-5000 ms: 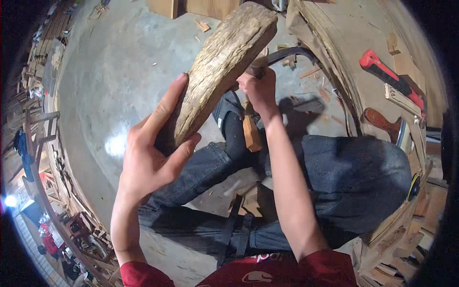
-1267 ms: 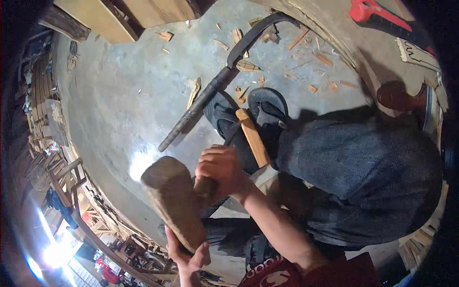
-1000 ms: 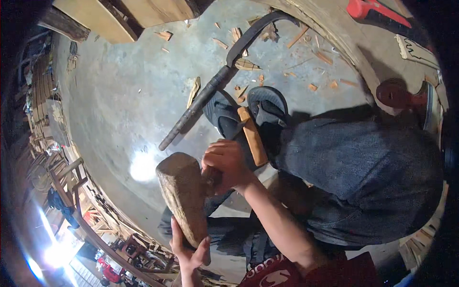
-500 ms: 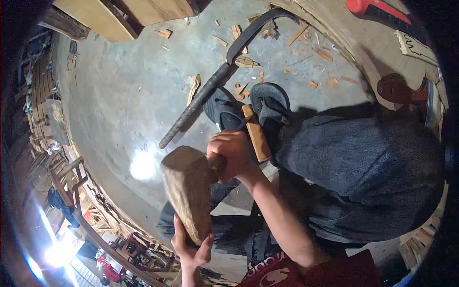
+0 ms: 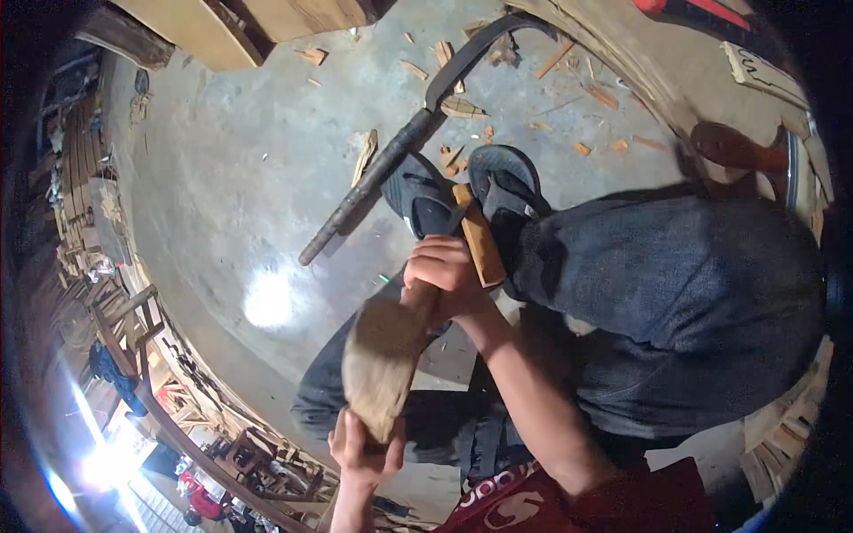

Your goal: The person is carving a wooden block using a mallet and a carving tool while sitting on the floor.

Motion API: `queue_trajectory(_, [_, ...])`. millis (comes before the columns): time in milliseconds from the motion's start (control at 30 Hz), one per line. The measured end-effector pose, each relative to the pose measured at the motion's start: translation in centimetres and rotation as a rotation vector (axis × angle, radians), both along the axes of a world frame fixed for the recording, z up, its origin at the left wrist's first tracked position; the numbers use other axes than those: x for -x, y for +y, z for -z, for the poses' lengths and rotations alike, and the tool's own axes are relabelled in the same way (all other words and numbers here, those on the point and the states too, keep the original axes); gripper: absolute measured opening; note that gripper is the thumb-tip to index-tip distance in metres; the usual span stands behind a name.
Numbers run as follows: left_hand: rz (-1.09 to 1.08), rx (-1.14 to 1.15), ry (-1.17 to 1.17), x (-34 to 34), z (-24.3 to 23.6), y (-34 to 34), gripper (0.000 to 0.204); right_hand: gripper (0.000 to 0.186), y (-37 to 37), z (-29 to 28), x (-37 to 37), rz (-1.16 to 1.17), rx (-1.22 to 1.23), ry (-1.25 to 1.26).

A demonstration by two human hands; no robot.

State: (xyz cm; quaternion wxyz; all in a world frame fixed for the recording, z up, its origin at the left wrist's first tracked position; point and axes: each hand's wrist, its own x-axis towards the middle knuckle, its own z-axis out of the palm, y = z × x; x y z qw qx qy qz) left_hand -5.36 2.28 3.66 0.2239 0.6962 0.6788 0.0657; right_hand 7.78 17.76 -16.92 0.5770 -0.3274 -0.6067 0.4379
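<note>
A wooden mallet with a thick, roughly hewn head is held over my lap. My right hand is closed round its short handle. Lower down, my left hand grips the near end of the head between thumb and fingers. Just beyond my right hand, a smooth tan piece of wood stands tilted between my sandals. A billhook with a dark wrapped handle and a hooked dark blade lies on the floor, left of my feet.
Wood chips litter the grey concrete floor. Planks stand at the far left. A red and black tool and a brown wooden piece lie at the far right. Stacked timber and a distant person in red are leftward.
Both hands have shifted slightly right with the mallet. Its head has turned and swung to the right, and the handle shows more. The billhook and the tan wood stay put.
</note>
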Motion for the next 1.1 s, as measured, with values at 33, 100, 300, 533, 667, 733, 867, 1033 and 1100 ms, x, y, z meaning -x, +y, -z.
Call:
queue_trajectory(33, [0.017, 0.024, 0.004, 0.1, -0.1, 0.1, 0.076, 0.045, -0.1, 0.1, -0.2, 0.011, 0.005, -0.036])
queue_trajectory(100, [0.096, -0.008, 0.006, 0.5, -0.1, 0.2, 0.075, 0.042, -0.3, 0.2, -0.5, 0.04, 0.02, -0.076])
queue_trajectory(300, [0.186, -0.082, 0.009, 1.9, -0.3, -0.2, 0.073, 0.043, -0.6, 0.1, -0.8, -0.038, 0.096, -0.031])
queue_trajectory(533, [0.112, -0.01, -0.054, 1.8, -1.0, -1.0, 0.083, 0.035, -0.7, -0.9, -0.7, 0.068, 0.115, -0.006])
queue_trajectory(667, [0.124, -0.046, -0.058, 1.3, -0.4, -1.4, 0.083, 0.033, -0.5, -0.8, -0.8, 0.111, 0.107, 0.057])
queue_trajectory(733, [0.15, -0.116, -0.059, 1.1, -0.1, -1.2, 0.083, 0.032, -0.6, -0.7, -0.7, 0.143, 0.103, 0.055])
queue_trajectory(867, [0.18, 0.021, 0.047, 1.0, 0.0, -0.2, 0.084, 0.022, -0.8, -0.5, -0.6, 0.216, 0.124, 0.101])
queue_trajectory(1033, [0.244, -0.029, 0.007, 0.6, -0.4, 1.8, 0.083, 0.028, 0.1, -0.1, -1.1, 0.28, 0.113, 0.159])
queue_trajectory(1100, [0.274, -0.017, 0.062, 0.3, -0.4, 2.5, 0.084, 0.027, 0.3, 0.1, -1.5, 0.258, 0.124, 0.196])
